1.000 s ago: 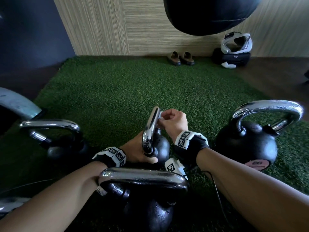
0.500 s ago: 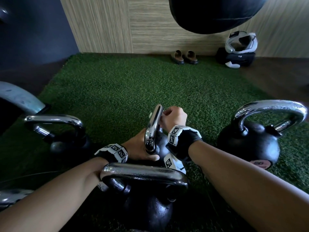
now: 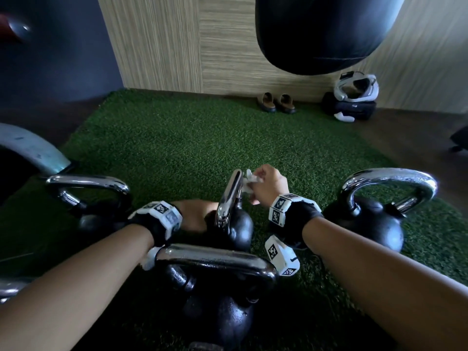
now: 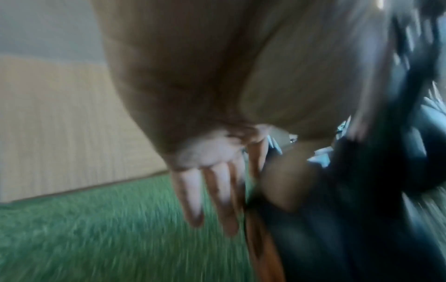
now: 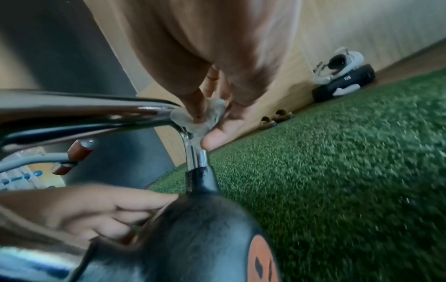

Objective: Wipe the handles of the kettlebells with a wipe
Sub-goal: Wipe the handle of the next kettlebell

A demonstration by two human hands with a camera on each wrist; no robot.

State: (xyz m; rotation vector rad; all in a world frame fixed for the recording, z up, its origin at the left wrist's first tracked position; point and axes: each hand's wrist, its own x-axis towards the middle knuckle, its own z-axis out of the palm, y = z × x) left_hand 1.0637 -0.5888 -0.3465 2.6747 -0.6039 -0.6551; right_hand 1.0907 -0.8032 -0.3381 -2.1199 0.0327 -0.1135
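Note:
A small black kettlebell (image 3: 239,230) stands on the green turf in the middle, its chrome handle (image 3: 229,196) edge-on to me. My right hand (image 3: 254,184) pinches a crumpled white wipe (image 3: 249,182) against the handle's far bend. The right wrist view shows the wipe (image 5: 193,120) squeezed between thumb and fingers of that hand (image 5: 202,131), just where the handle (image 5: 96,112) curves down. My left hand (image 3: 198,215) rests on the left side of the body. Its fingers (image 5: 135,205) lie fairly straight on the black iron (image 5: 193,238). The left wrist view is blurred and shows straight fingers (image 4: 212,202).
Three more kettlebells surround it: one just below me (image 3: 215,259), one at left (image 3: 88,183), a bigger one at right (image 3: 367,224). A black punching bag (image 3: 324,34) hangs overhead. Sandals (image 3: 276,103) and a headset on a black bag (image 3: 354,97) lie by the far wall.
My right hand has worked around the handle's far end and drawn back slightly to the right, so the white wipe now shows. The left hand stays on the body.

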